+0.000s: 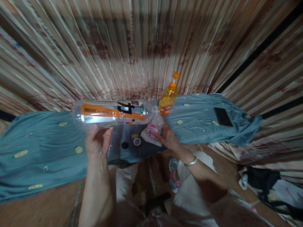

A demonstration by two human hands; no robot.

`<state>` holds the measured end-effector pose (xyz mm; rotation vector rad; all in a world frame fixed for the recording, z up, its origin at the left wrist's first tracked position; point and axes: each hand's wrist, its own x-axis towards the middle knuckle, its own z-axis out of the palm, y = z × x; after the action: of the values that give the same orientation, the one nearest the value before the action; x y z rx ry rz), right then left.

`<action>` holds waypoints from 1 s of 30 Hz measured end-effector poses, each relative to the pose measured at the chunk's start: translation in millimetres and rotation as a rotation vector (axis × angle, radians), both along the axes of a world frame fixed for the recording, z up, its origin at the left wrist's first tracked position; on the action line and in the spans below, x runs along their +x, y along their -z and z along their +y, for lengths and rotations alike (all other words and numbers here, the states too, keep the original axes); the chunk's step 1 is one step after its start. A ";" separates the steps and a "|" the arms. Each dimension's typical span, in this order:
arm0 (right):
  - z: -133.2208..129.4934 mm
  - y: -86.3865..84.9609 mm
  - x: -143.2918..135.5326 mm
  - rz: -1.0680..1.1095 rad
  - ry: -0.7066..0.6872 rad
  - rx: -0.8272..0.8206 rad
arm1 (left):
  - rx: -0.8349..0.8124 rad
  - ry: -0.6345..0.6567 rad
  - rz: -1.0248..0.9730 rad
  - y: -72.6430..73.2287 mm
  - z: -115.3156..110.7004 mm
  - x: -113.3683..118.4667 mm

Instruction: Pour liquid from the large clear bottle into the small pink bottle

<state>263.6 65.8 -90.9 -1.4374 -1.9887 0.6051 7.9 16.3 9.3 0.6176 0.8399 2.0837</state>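
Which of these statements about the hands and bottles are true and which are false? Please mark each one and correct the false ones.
1. The left hand holds a large clear bottle lying sideways. True.
2. The right hand holds the orange pump bottle. False: it grips a small bottle with a pink label; the pump bottle stands apart on the blue cloth.
3. A dark phone lies on the cloth at the right. True.
4. The large bottle's label is green. False: it is orange with black marks.
5. The right wrist wears a bracelet. True.
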 end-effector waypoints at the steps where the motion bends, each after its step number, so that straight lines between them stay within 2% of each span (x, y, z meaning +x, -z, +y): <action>1: 0.0 0.6 0.0 0.003 0.002 0.008 | 0.006 0.004 0.003 -0.1 -0.2 0.2; 11: 0.1 -3.2 0.5 -0.024 0.005 -0.032 | -0.017 -0.014 -0.048 -1.6 -0.2 1.0; 19: -0.4 -1.8 -0.7 -0.001 0.016 -0.014 | -0.032 -0.021 -0.001 2.9 -0.2 -1.7; 30: -0.7 -0.8 -1.3 -0.012 0.025 -0.008 | -0.028 -0.020 0.004 0.9 -0.2 -0.7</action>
<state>262.3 65.1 -90.0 -1.4713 -1.9765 0.5956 7.2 16.1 8.3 0.6006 0.8790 2.0858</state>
